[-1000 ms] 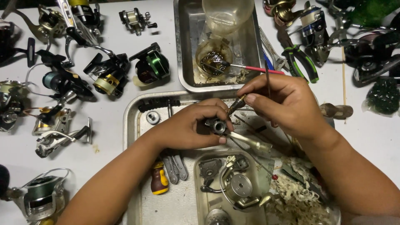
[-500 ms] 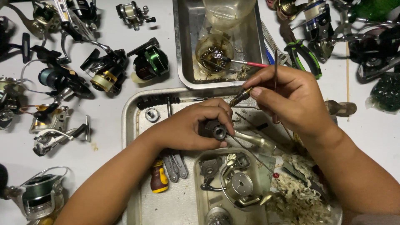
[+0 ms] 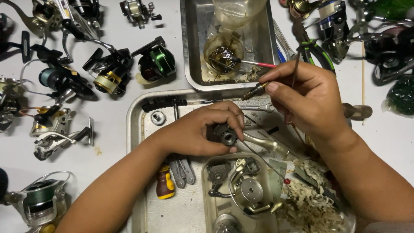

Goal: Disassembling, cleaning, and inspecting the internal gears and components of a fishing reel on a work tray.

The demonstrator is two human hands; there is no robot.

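The left hand (image 3: pixel 202 131) lies palm down over the metal tray (image 3: pixel 138 129), fingers curled tight around a small dark reel part (image 3: pixel 225 134). The right hand (image 3: pixel 308 101) hovers just above and to the right, thumb and forefinger pinching a thin brass-tipped tool (image 3: pixel 254 92) angled down toward the part. Behind them sits a second tray (image 3: pixel 189 51) with a cup of dark grease (image 3: pixel 222 56) and a brush (image 3: pixel 256 63). Fishing reels (image 3: pixel 108 73) crowd the white table (image 3: pixel 112 125) on the left.
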